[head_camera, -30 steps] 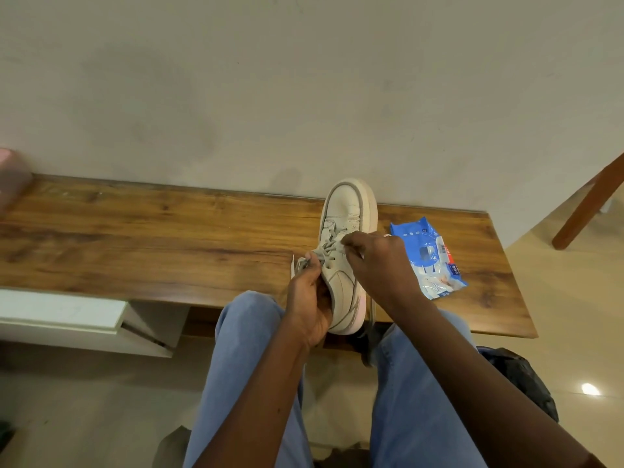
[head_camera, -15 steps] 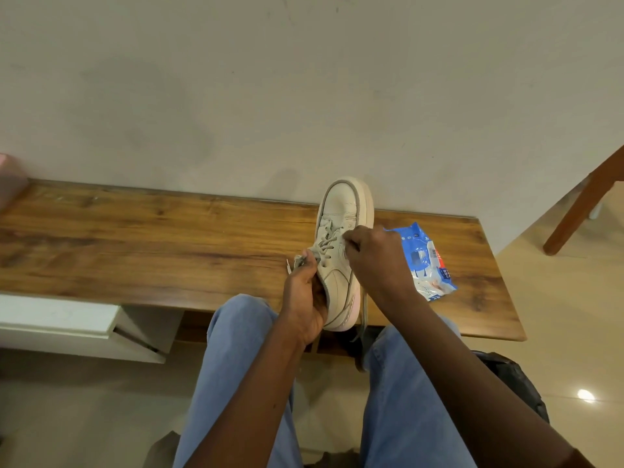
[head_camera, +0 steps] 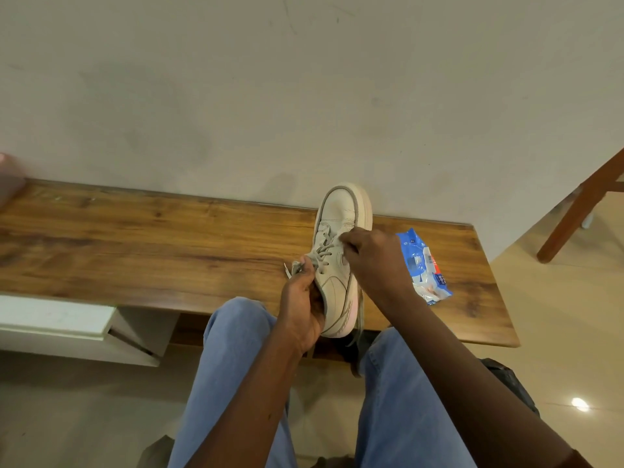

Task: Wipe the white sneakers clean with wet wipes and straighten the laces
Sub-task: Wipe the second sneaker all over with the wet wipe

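Both bare forearms reach forward over 2 blue-jeaned knees. Left hand curled under the heel side of the off-white leather sneaker, fingertips pinching a grey lace end. Right hand palm-down over the sneaker's right side, thumb and forefinger pinching a lace crossing.

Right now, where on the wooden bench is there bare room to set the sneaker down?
The long stretch of wooden bench left of the sneaker, out to the pink object, is bare. The right end is crowded: the wet wipes pack lies there, with the right hand between it and the shoe.
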